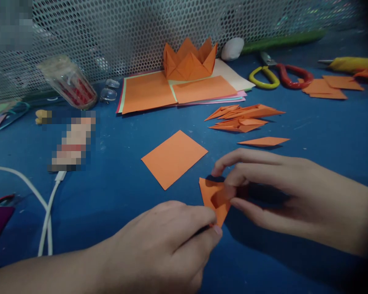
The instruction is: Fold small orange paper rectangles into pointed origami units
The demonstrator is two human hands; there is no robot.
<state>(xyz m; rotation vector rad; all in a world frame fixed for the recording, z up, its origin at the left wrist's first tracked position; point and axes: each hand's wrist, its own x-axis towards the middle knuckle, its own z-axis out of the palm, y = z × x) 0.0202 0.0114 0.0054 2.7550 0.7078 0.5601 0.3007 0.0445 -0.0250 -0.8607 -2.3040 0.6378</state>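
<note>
A small folded piece of orange paper (pixel 211 192) is held between both hands above the blue table. My left hand (pixel 174 241) pinches its lower corner between thumb and fingers. On its right edge, my right hand (pixel 272 192) grips it with thumb and fingertips. Just behind and left lies a flat orange sheet (pixel 174 159). Several folded, pointed orange pieces (pixel 245 116) rest behind my right hand, with a single one (pixel 265 141) nearer to it.
An orange paper crown (pixel 190 61) stands on stacked coloured paper (pixel 147 94). Scissors (pixel 280 75) and small orange sheets (pixel 325 87) are at the back right. At the left are a tilted jar (pixel 70 83), a pixelated object (pixel 73 143) and a white cable (pixel 50 204).
</note>
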